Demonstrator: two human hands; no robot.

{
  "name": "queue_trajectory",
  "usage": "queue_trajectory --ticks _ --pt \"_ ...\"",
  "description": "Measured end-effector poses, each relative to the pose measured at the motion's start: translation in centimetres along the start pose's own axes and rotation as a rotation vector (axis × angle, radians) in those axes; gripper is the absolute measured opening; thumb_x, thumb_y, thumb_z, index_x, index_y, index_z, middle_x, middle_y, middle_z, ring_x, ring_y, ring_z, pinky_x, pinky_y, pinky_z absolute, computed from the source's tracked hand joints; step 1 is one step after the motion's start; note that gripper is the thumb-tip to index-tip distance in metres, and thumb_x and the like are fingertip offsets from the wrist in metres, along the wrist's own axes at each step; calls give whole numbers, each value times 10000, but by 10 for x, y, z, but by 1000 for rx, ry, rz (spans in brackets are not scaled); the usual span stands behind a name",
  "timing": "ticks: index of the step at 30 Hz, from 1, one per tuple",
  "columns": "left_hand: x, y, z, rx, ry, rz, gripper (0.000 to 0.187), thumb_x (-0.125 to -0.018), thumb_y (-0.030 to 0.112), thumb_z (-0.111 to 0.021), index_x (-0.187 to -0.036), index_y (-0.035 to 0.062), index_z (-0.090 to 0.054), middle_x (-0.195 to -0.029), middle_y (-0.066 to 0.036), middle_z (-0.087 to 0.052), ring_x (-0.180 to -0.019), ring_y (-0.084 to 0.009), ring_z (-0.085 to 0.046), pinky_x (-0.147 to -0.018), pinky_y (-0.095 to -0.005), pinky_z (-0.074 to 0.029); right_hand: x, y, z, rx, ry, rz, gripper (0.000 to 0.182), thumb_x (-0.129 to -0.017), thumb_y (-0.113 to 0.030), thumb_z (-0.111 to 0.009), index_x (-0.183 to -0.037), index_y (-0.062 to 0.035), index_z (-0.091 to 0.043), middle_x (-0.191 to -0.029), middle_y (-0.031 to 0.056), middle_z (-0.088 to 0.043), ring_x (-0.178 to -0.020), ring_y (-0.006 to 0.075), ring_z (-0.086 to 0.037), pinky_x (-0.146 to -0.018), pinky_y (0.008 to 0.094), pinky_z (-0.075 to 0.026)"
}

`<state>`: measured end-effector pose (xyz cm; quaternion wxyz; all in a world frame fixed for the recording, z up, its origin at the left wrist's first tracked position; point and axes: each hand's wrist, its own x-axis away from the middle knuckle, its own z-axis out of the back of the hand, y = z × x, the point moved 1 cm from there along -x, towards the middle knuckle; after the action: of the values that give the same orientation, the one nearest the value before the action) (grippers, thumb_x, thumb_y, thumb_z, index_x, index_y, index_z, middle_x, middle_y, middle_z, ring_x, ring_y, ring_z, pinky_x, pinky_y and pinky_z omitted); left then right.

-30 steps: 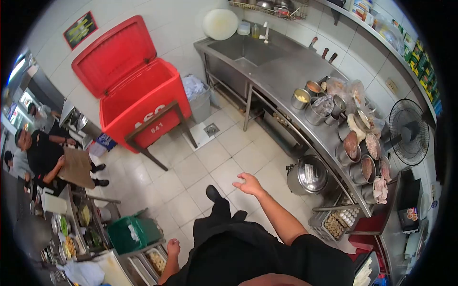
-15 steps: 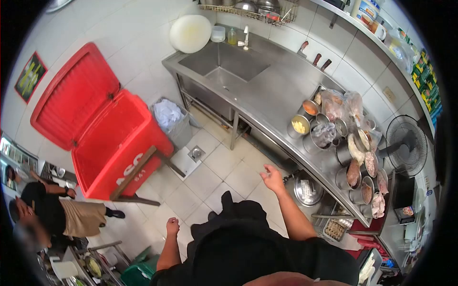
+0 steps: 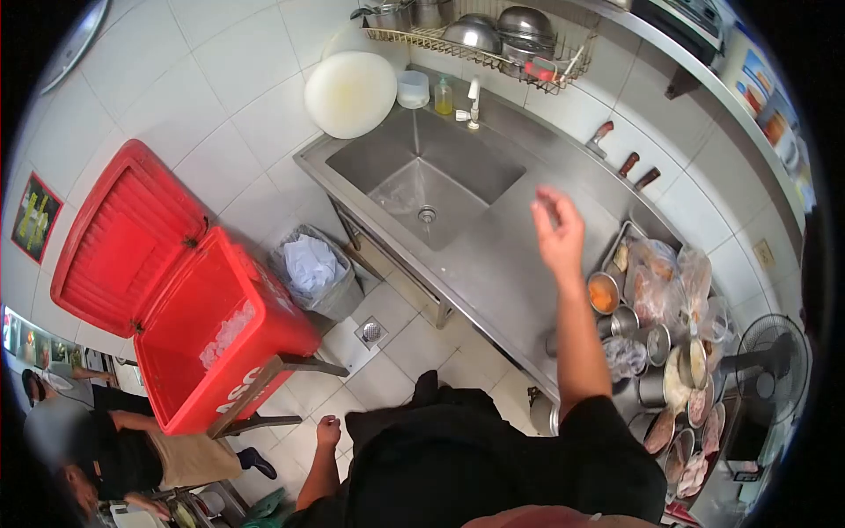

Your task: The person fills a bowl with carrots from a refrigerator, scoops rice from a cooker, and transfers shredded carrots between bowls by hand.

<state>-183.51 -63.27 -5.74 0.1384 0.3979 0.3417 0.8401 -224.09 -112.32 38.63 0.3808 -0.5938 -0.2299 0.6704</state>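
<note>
My right hand [image 3: 560,233] is stretched out over the stainless steel counter [image 3: 497,251], its fingers loosely bent and apart, holding nothing. Ahead of it, the knives [image 3: 628,165] with brown handles are up against the tiled wall. The faucet [image 3: 473,104] rises behind the sink [image 3: 418,189], to the left of this hand. Low by my left side, my left hand [image 3: 328,431] hangs above the floor with curled fingers, and no object shows in it. To the right of my forearm, metal pots and bagged meat [image 3: 656,286] crowd the counter.
A red cooler [image 3: 290,330] with its lid raised stands at left, ice inside. Beside it is a lined trash bin [image 3: 321,273]. A white round board [image 3: 350,94] leans by the sink. Another person [image 3: 132,449] is at the lower left. A fan [image 3: 770,361] stands at right.
My right hand has moved forward and up, from above the floor to over the counter. The view has come closer to the sink. My left hand stays low at my side.
</note>
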Motion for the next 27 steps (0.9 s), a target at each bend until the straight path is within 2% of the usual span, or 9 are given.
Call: queue_trajectory --ticks 2,6,8,14,16,18,19,22,27 --pt "2 19 -13 49 -11 53 269 -855 152 -658 -1084 21 -604 -731 -82 -632 -563 -154 -583 -506 -308 -464 -63 -12 -18 55 -22 186 311 -842 -60 -684 -1141 1 -622 -1055 93 -649 -944 172 -624 -789 293 -505" --pt "-21 58 -33 6 -49 105 275 -869 148 -645 -1104 18 -588 -735 -77 -634 -544 -155 -580 -474 -311 -459 -160 -18 -66 153 -88 286 392 -801 -171 -730 -1141 -8 -623 -1091 116 -642 -1001 270 -621 -850 354 -500" --pt "-44 72 -34 22 -87 70 272 -871 152 -643 -1100 16 -588 -740 -75 -639 -545 -152 -582 -472 -310 -459 -205 -2 -96 303 -135 407 492 -783 -243 -747 -1207 -39 -603 -1235 163 -587 -1122 325 -580 -928 405 -477" --pt "-202 166 -48 -185 -112 -309 245 -867 156 -591 -1047 -7 -625 -742 -84 -642 -626 -169 -605 -601 -318 -492 -323 51 -185 833 -90 405 865 -715 -398 -813 -1426 -116 -410 -1471 248 -346 -1347 400 -372 -1083 473 -367" --pt "-244 231 -56 68 -124 -370 238 -867 151 -587 -1049 4 -628 -710 -66 -616 -654 -149 -590 -622 -302 -485 -367 79 -201 954 -118 289 1009 -646 -426 -850 -1472 -156 -338 -1494 267 -305 -1365 423 -338 -1089 471 -362" --pt "-285 287 -60 113 -142 -455 249 -895 135 -580 -1101 0 -612 -738 -43 -608 -667 -138 -573 -621 -297 -479 -400 98 -210 1048 -212 169 1020 -629 -430 -855 -1471 -159 -348 -1476 266 -338 -1350 426 -361 -1087 459 -369" --pt "-292 325 -57 152 -194 -447 259 -914 124 -572 -1142 4 -598 -794 -39 -616 -701 -131 -575 -638 -288 -478 -421 111 -215 1116 -231 150 999 -610 -450 -849 -1456 -202 -379 -1453 211 -390 -1330 433 -379 -1042 488 -415" --pt "-312 414 -54 217 -257 -543 284 -952 110 -555 -1220 18 -565 -930 -36 -626 -789 -112 -576 -685 -263 -474 -478 148 -201 1054 -288 201 870 -675 -388 -768 -1442 -184 -411 -1290 209 -568 -1178 359 -562 -990 423 -461" --pt "-306 497 -51 376 -345 -513 313 -963 121 -562 -1264 37 -537 -1037 -42 -630 -860 -105 -583 -743 -243 -475 -509 143 -178 998 51 117 490 -792 -256 -600 -1241 -61 -577 -1039 250 -661 -1011 395 -636 -914 443 -483"
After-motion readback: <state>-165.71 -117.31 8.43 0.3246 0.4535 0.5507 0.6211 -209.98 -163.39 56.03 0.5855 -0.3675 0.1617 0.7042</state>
